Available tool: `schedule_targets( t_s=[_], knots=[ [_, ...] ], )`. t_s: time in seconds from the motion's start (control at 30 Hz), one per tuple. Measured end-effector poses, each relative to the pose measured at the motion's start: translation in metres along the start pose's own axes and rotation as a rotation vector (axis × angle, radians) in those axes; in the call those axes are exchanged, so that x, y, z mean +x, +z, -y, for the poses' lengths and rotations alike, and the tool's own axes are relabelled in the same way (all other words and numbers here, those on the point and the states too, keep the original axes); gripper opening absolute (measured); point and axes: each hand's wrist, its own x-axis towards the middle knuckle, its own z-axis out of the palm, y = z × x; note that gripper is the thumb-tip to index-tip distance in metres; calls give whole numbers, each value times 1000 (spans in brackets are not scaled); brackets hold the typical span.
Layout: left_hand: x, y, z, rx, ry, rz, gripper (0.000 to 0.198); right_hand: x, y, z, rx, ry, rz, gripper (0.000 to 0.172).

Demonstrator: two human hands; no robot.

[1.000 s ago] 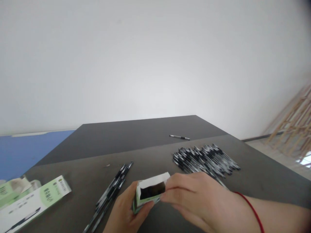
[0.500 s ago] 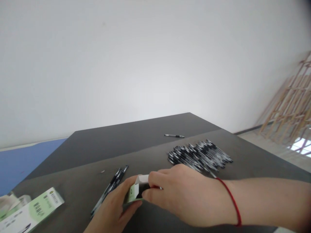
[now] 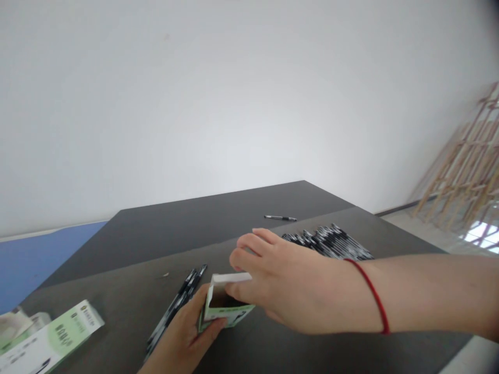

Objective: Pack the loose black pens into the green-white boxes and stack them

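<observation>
A small green and white cardboard box [image 3: 230,313] is tilted with its open end up, and my left hand [image 3: 187,332] is closed around its left side. Above the box's right edge, my right hand [image 3: 286,283] has its curved fingers raised and apart from the thumb. That thumb lies at the mouth of the box; I see nothing held between it and the fingers. The inside of the box looks dark, and its contents cannot be made out. Several black-and-clear pens [image 3: 175,309] lie in a bundle just left of the box, partly behind my left hand.
A large pile of similar pens [image 3: 335,243] lies beyond my right hand, partly covered by it. One lone pen [image 3: 279,218] rests farther back on the dark table [image 3: 210,213]. Green and white cartons [image 3: 62,332] lie at the left. Wooden racks [image 3: 468,161] stand at the right.
My right hand has lifted its fingers up and out of the box mouth and opened them. The box has turned in my left hand, showing more of its opening and front.
</observation>
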Motion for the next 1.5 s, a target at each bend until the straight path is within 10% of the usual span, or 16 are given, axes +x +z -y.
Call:
schedule_targets(
  t_s=[0.13, 0.5, 0.8, 0.93, 1.13, 1.5],
  knots=[
    [-3, -1, -2, 59, 45, 31, 38, -3, 6, -4, 60, -65, 40, 43],
    [-1, -7, -18, 16, 76, 136, 34, 2, 28, 1, 263, -115, 136, 25],
    [-8, -4, -23, -50, -1, 128, 24, 9, -19, -34, 749, -115, 17, 20],
    [-9, 0, -30, -113, -15, 145, 22, 50, 35, -64, 605, 31, -26, 20],
    [-8, 6, -23, -202, 91, 258, 26, 131, 151, -45, 207, -161, 143, 20],
    [-12, 5, -27, -218, 25, 255, 32, 152, 179, -51, 88, -221, 207, 19]
  ],
)
